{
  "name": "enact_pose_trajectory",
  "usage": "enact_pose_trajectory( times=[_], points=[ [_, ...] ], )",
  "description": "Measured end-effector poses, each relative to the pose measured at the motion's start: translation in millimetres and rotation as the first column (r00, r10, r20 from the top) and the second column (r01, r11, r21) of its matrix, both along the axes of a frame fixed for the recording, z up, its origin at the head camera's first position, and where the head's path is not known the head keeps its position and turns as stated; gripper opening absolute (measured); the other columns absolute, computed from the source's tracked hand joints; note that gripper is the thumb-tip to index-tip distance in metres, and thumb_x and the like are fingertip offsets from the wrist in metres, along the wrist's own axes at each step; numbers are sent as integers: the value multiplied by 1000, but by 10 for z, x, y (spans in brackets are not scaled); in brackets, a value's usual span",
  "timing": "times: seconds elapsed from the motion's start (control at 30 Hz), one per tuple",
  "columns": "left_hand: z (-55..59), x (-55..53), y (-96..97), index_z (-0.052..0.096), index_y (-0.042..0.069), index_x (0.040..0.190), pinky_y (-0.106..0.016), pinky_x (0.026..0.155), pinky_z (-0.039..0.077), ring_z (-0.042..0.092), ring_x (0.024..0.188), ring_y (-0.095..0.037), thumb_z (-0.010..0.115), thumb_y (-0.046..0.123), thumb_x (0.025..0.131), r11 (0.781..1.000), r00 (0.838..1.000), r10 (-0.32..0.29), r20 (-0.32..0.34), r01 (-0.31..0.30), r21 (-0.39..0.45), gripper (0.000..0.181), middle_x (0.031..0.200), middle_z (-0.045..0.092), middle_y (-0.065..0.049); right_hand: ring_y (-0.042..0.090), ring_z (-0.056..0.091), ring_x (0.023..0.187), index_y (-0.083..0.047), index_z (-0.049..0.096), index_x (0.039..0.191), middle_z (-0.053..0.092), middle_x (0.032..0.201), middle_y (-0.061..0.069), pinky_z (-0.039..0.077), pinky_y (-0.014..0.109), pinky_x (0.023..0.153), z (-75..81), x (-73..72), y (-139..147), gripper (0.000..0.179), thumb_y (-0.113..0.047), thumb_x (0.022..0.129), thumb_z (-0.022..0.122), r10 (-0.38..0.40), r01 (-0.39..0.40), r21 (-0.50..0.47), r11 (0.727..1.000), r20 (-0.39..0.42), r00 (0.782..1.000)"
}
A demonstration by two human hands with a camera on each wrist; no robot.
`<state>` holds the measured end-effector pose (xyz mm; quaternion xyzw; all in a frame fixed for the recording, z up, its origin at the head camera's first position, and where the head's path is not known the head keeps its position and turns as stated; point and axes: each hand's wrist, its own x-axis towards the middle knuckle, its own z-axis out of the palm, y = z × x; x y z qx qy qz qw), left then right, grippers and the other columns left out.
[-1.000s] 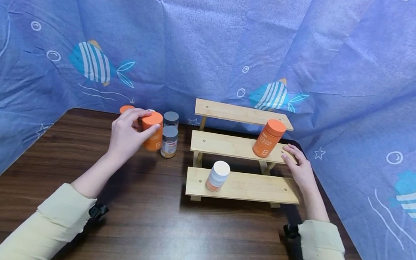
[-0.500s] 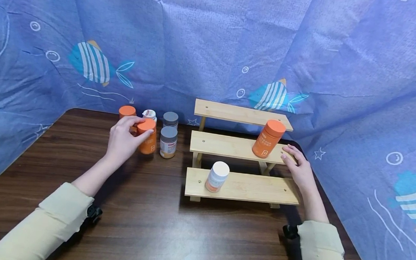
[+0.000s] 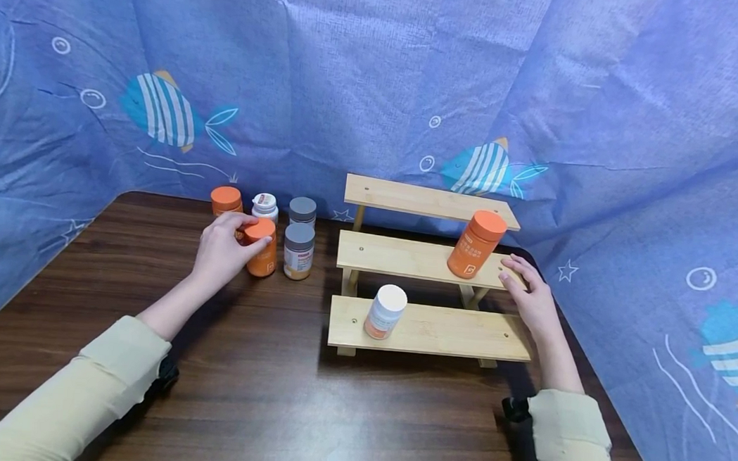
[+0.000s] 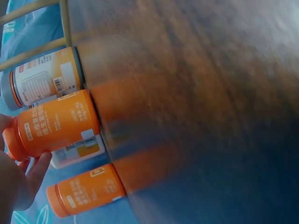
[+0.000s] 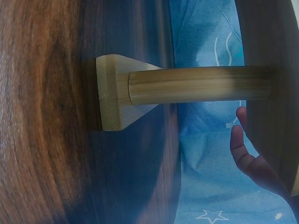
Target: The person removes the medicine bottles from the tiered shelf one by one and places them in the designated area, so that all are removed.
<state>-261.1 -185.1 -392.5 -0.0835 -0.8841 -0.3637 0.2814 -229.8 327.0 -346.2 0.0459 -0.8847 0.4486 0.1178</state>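
Observation:
My left hand (image 3: 220, 249) pinches an orange bottle (image 3: 264, 258) near its orange lid, thumb on the near side. The bottle stands upright on the table beside a grey-lidded bottle (image 3: 298, 254). In the left wrist view, the fingers (image 4: 39, 170) are at the cap of the orange bottle (image 4: 56, 122). My right hand (image 3: 534, 300) grips the right end of the middle tier of a three-tier wooden shelf rack (image 3: 399, 255). The right wrist view shows the fingers (image 5: 239, 148) partly hidden behind a board. Another orange bottle (image 3: 477, 245) stands on that tier, near the hand.
A white-lidded bottle (image 3: 386, 312) stands on the lowest tier. Behind the held bottle are another orange bottle (image 3: 226, 199), a white bottle (image 3: 265, 206) and a second grey-lidded one (image 3: 302, 211). A blue fish-print cloth (image 3: 366, 75) hangs behind the brown table (image 3: 270, 394).
My left hand has moved left and lowered the orange bottle onto the table, left of the grey-lidded bottle. The white bottle behind now shows. My right hand has stayed on the rack.

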Motion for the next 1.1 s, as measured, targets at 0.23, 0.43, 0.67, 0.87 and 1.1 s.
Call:
enact_pose_trajectory(
  times=[0.23,0.43,0.67,0.87,1.1],
  points=[
    [-27,-28,-12,65,-1,109,-47,76,46,56,92,-32,77,22,79,1000,999,-9,45,10,-18,40,107,62,-19,36,28,137,5,50,131,34,148,20,30,3,83,-3,-12,13,47,-24,95,58,-2,2,4,1000,-3,1000],
    [4,-39,-12,64,-2,108,-50,78,44,55,93,-34,76,22,80,999,997,-5,72,8,-40,39,108,60,-21,35,28,138,4,50,131,34,148,19,30,4,84,-14,-20,26,47,-24,95,58,-2,2,6,1000,-5,1000],
    [19,-20,-1,61,-2,111,-50,80,46,55,95,-35,74,22,82,1000,993,-10,119,14,-26,40,110,58,-21,34,28,138,4,51,131,35,148,19,29,5,87,-15,-25,32,47,-24,94,58,-5,5,5,1000,-9,1000],
    [82,15,0,60,-1,112,-54,88,42,51,103,-38,73,26,83,1000,985,-1,173,6,-29,42,116,56,-22,35,28,138,3,50,132,34,148,19,30,4,85,-12,-22,22,48,-25,94,58,-5,5,3,1000,-3,1000],
    [245,96,-3,58,-1,118,-57,98,35,46,116,-40,72,29,84,999,977,-41,209,40,9,48,121,56,-22,33,28,138,2,50,132,34,149,17,30,5,87,-21,-12,19,47,-25,95,58,-18,18,6,1000,10,1000]
  ],
)
